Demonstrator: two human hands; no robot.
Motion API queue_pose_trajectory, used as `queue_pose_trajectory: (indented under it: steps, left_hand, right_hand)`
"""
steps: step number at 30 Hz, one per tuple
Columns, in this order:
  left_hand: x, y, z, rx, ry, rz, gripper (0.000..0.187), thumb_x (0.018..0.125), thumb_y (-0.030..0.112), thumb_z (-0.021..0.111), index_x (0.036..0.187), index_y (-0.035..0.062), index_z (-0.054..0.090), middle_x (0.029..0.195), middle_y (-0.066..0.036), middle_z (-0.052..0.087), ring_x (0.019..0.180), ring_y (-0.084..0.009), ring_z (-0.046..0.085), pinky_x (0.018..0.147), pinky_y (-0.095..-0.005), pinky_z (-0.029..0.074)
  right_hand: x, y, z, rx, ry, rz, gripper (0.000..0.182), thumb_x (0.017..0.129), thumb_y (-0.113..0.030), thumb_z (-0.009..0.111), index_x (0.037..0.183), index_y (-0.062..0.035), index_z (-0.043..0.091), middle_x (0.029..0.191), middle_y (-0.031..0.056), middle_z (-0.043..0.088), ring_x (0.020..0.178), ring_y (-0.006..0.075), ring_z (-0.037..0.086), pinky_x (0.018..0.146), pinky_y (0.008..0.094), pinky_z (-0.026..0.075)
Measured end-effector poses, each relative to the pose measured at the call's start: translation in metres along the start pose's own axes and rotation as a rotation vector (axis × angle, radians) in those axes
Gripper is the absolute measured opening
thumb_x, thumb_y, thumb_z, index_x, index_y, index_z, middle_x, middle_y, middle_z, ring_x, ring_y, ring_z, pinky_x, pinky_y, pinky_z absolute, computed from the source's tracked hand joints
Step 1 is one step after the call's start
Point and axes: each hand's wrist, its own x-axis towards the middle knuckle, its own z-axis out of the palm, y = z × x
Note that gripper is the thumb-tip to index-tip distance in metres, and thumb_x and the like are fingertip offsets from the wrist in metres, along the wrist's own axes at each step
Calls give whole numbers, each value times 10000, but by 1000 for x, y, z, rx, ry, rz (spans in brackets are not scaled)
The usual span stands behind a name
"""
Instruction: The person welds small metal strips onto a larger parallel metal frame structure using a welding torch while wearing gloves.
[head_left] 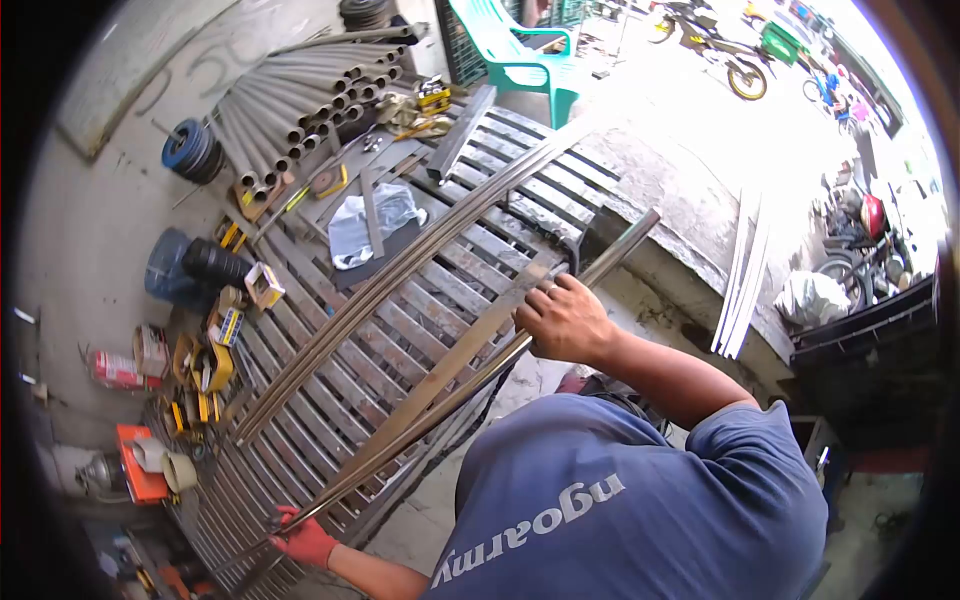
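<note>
Head view of a metalworking area.

The slatted steel grille [470, 240] lies flat beneath and beyond both hands and fills the middle of the view.

A bundle of long steel bars [440, 385] runs diagonally above the grille, from the left hand up past the right hand. Its far end sticks out beyond the grille's edge.

A set of curved strips [400, 265] lies on the grille just beyond the held bars, roughly parallel to them and touching neither hand.

A stack of round pipes [300, 105] rests well beyond the right hand, at the far corner of the grille. Their open ends face the grille.

A green plastic chair [515, 50] stands farther off, beyond the right hand. A motorbike [715, 45] stands past it on the sunlit ground.

A clear plastic bag [365, 225] lies on the grille, beyond the curved strips and between the pipes and the right hand.

The right hand [565, 320] is bare. It is clenched over the bars partway along their length, knuckles up, with a ring on one finger.

The left hand [305, 540] wears a red glove and is closed around the near end of the same bars.

Small boxes and hand tools [205, 365] lie scattered along the grille's edge, beyond the left hand.
</note>
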Motion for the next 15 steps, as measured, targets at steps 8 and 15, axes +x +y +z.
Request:
queue_pose_trajectory:
  steps: [8, 15]
  left_hand:
    - [-128, -107, 356, 221, 228, 356, 503, 1159, 504, 559, 1110, 9, 637, 880, -112, 696, 802, -235, 651, 1219, -483, 506]
    - [-207, -141, 398, 398, -660, 320, 557, 1137, 529, 607, 1546, 152, 591, 1626, -107, 570, 1364, -387, 610, 1253, -554, 398]
  right_hand:
    - [-74, 113, -31, 85, -148, 362, 225, 816, -194, 743, 989, -54, 706, 986, 127, 733, 996, 332, 729, 977, 467, 506]
    - [-173, 148, 46, 315, -464, 232, 259, 931, -356, 788, 1059, -132, 788, 1042, 92, 792, 1095, 306, 783, 1001, 573, 483]
